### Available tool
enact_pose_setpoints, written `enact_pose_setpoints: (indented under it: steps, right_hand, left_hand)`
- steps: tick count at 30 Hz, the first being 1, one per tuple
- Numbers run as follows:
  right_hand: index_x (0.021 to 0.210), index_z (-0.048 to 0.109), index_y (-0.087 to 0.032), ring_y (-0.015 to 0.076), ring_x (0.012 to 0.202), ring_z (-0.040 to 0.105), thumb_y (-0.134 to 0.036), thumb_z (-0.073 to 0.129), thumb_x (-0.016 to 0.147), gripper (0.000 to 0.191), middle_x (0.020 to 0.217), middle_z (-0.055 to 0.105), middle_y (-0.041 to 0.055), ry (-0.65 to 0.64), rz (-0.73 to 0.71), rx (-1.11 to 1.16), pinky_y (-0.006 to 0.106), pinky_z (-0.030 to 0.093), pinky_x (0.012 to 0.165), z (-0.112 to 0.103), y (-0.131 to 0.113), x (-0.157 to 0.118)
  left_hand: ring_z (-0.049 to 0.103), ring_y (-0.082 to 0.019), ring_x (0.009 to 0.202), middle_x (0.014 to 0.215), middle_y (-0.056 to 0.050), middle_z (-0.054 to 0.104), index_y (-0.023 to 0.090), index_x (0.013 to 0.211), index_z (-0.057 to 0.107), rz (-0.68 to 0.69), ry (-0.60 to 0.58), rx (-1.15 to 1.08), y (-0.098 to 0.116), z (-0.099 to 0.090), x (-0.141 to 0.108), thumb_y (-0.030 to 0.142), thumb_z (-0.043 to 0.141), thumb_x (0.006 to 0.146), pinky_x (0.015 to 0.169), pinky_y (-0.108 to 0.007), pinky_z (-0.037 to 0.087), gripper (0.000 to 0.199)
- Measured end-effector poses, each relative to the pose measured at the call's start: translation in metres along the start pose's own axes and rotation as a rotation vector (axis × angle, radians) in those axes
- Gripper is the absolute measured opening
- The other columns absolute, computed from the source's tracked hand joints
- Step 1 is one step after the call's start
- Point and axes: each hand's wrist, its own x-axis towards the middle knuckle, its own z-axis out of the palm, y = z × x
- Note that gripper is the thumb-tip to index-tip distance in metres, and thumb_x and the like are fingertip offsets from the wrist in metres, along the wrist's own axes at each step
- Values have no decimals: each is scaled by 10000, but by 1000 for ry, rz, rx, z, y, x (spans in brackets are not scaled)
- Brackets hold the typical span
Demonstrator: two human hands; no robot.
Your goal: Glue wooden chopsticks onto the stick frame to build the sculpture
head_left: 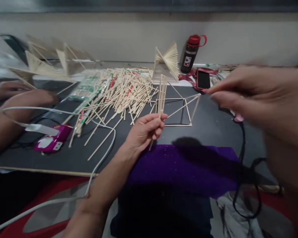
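Note:
My left hand (151,129) is closed around several thin wooden sticks (161,94), which stand nearly upright above its thumb and fingers. Just behind them is an open frame of the same sticks (190,112), with a square base and slanting struts; whether the held sticks are joined to it I cannot tell. My right hand (265,102) is raised at the right, blurred, its thumb and forefinger brought together in a pinch. Anything between those fingertips is too smeared to make out. A purple cloth (183,168) lies at the table's front edge below my hands.
A loose heap of sticks (129,92) covers the left-centre. Behind stand a twisted stick model (167,61), a bottle (190,54) and a phone (203,80). A white cable (112,138) runs from a magenta power adapter (56,138) across my left forearm. Another person's hands (27,99) work at left.

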Motion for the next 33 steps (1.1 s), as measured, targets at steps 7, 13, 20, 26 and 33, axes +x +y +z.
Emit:
enact_pose_setpoints:
  steps: [7, 13, 20, 26, 33]
  right_hand:
    - [881, 786, -247, 147, 724, 653, -284, 655, 939, 148, 848, 725, 23, -284, -169, 105, 285, 504, 648, 57, -42, 13]
    - [768, 772, -204, 100, 577, 540, -267, 744, 881, 132, 640, 647, 3, 21, 10, 194, 265, 378, 531, 34, -25, 27]
    - [727, 750, -148, 80, 493, 556, -174, 749, 859, 134, 623, 647, 54, 284, 159, 378, 266, 363, 446, 1, 24, 65]
    - [678, 650, -135, 27, 453, 511, -169, 639, 902, 227, 600, 610, 0, 323, 188, 498, 288, 256, 454, -5, 57, 89]
    - [714, 666, -108, 59, 576, 623, -111, 559, 837, 163, 639, 649, -22, 140, 124, 429, 222, 369, 524, 7, 26, 97]
  left_hand:
    - [543, -29, 409, 599, 12, 680, 152, 686, 726, 13, -129, 142, 8, 11, -10, 446, 897, 683, 371, -127, 375, 340]
    - [550, -28, 431, 599, 17, 668, 181, 794, 778, 18, -165, 157, -3, 12, -4, 477, 808, 792, 399, -143, 362, 298]
    - [572, -33, 466, 619, 12, 671, 220, 813, 815, -29, -130, 274, -3, -5, -4, 406, 768, 837, 435, -145, 395, 193]
    - [559, -48, 447, 593, -5, 675, 200, 783, 807, 81, 92, 379, 19, -10, 7, 337, 793, 780, 423, -159, 377, 137]
    - [642, -70, 724, 867, -6, 745, 220, 874, 741, 398, 331, 414, 32, -27, 69, 337, 803, 779, 570, -152, 446, 163]
